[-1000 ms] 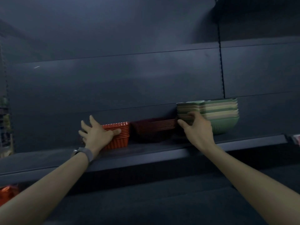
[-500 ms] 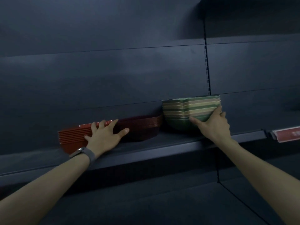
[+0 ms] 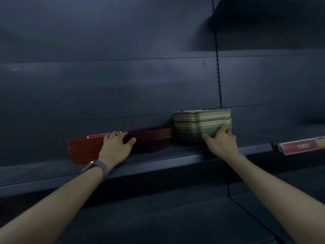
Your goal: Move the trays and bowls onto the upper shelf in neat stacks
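Item 1: stack of orange-red ribbed plastic trays [image 3: 84,148], left on the dark metal upper shelf [image 3: 175,157], near its front edge. Our left hand [image 3: 115,148], grey watch [image 3: 95,165] at the wrist, lies spread and unclenched over its right end; a second ago it was at the left end.

Item 2: stack of dark maroon trays [image 3: 153,140], just beside item 1.

Item 3: stack of green and beige bowls [image 3: 200,124], right of the maroon stack. Our right hand [image 3: 221,143] presses straight-fingered on the stack's right front, having crossed from its left side.

Item 4: red price strip [image 3: 302,146], on the front edge at far right.
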Action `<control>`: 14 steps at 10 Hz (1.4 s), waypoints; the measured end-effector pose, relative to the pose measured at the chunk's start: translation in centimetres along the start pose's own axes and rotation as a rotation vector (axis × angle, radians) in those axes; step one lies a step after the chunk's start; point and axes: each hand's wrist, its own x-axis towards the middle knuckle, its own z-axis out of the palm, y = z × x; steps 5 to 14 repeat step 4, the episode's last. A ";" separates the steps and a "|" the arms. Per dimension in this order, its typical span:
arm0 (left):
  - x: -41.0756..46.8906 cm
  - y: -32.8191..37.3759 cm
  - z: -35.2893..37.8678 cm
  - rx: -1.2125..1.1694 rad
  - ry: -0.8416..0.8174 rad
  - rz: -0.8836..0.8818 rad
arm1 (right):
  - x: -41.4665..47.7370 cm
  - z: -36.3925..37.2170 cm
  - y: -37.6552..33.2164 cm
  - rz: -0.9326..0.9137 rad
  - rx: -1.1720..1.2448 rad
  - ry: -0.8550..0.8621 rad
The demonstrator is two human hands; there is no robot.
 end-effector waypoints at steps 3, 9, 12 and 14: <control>-5.8 2.3 -0.5 -0.465 0.169 0.110 | -7.1 2.8 -3.5 -0.199 0.273 -0.016; -5.6 2.8 -0.3 -0.510 0.175 0.087 | -7.6 3.9 -5.5 -0.215 0.389 -0.023; -5.6 2.8 -0.3 -0.510 0.175 0.087 | -7.6 3.9 -5.5 -0.215 0.389 -0.023; -5.6 2.8 -0.3 -0.510 0.175 0.087 | -7.6 3.9 -5.5 -0.215 0.389 -0.023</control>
